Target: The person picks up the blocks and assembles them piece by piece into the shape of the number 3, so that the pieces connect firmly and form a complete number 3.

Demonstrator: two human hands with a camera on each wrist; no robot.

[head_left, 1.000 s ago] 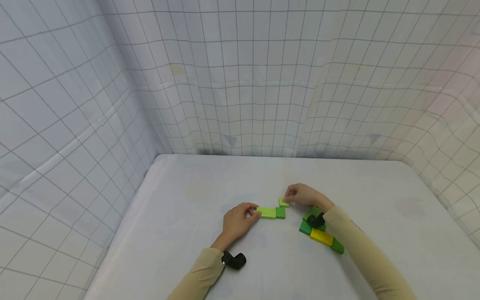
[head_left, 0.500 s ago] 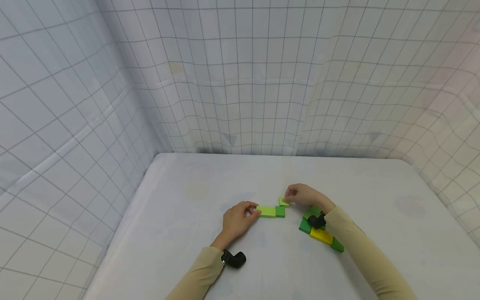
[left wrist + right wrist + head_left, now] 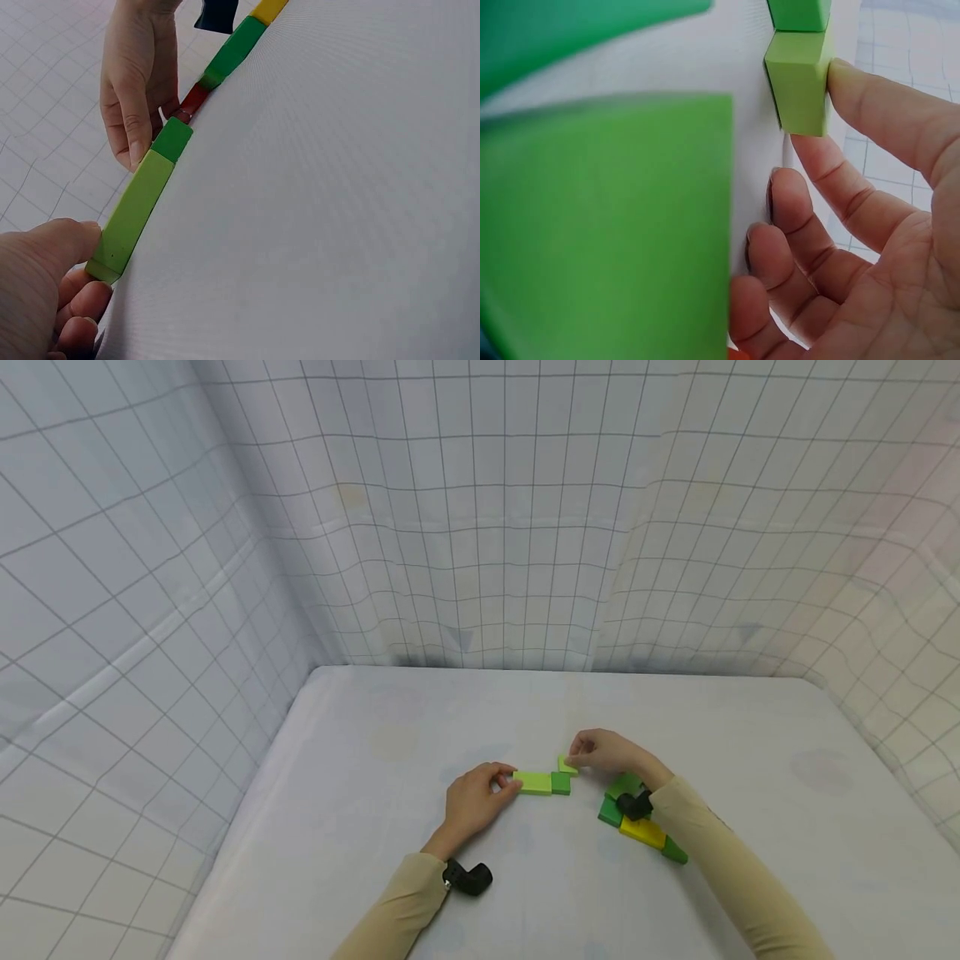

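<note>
In the head view my left hand (image 3: 476, 797) grips the left end of a long light green block (image 3: 532, 783). The left wrist view shows the thumb on the side of that block and the other fingers curled at its near end. A short green block (image 3: 560, 783) abuts its right end. My right hand (image 3: 611, 750) pinches a small light green block (image 3: 567, 768) at the back right corner of this row. Seen from the right wrist, the thumb presses one side of the small block (image 3: 802, 82) and the index finger lies at its lower end.
Under my right wrist lies a group of blocks: a yellow block (image 3: 643, 832), a green block (image 3: 611, 812) at its left and another green block (image 3: 674, 850) at its right. A red piece (image 3: 196, 98) shows in the left wrist view. A gridded curtain (image 3: 480, 527) stands behind the white table (image 3: 360, 827).
</note>
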